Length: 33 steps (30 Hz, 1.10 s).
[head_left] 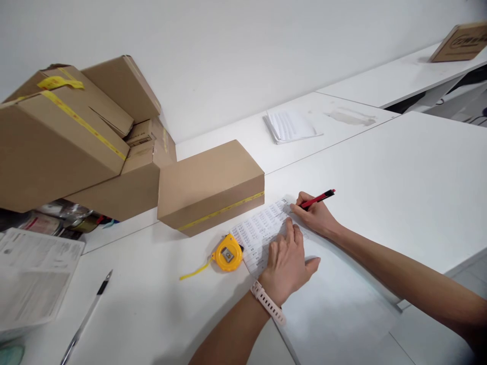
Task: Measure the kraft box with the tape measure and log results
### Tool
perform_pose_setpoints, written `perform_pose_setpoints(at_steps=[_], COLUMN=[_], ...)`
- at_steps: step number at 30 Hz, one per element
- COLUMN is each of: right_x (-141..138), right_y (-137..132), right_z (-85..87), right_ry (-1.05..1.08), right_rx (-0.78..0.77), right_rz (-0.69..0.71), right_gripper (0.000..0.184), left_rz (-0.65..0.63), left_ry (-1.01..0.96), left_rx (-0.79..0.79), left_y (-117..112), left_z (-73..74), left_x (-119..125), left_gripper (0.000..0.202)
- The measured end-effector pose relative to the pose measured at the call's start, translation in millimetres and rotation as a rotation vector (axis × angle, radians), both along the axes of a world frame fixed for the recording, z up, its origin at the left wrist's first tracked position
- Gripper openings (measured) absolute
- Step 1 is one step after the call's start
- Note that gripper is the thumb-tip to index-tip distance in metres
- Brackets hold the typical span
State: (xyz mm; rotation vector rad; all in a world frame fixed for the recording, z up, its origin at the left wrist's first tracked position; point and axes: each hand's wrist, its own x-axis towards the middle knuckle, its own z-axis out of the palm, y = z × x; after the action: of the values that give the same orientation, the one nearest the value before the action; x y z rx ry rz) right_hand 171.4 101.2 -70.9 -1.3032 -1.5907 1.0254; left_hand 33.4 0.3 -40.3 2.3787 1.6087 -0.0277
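Observation:
My right hand (pixel 315 215) grips a red pen (pixel 317 198) with its tip on a printed sheet of paper (pixel 258 230) lying on the white table (pixel 399 177). My left hand (pixel 286 263) lies flat on the same sheet with its fingers stretched out, a pale watch strap on the wrist. A yellow tape measure (pixel 227 253) sits just left of the sheet, a short length of tape pulled out. A brown cardboard box (pixel 209 185) with a yellow strip along its side stands right behind the tape measure.
Several stacked cardboard boxes (pixel 68 137) fill the left side. A second pen (pixel 87 317) and printed papers (pixel 32 276) lie at the near left. A stack of paper (pixel 289 125) rests near the wall. Another box (pixel 460 43) stands far right.

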Motion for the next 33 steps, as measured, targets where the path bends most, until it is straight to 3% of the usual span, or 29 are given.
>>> perform_pose_setpoints(at_steps=[33], right_x=[0.7], right_y=[0.9], right_z=[-2.9], right_ry=[-0.029], right_rx=[0.014], right_rz=[0.016], right_gripper=[0.028], left_rz=[-0.005], left_ry=[-0.056], left_rx=[-0.004], left_y=[3.7], left_z=[-5.3], left_x=[-1.0], left_gripper=[0.078])
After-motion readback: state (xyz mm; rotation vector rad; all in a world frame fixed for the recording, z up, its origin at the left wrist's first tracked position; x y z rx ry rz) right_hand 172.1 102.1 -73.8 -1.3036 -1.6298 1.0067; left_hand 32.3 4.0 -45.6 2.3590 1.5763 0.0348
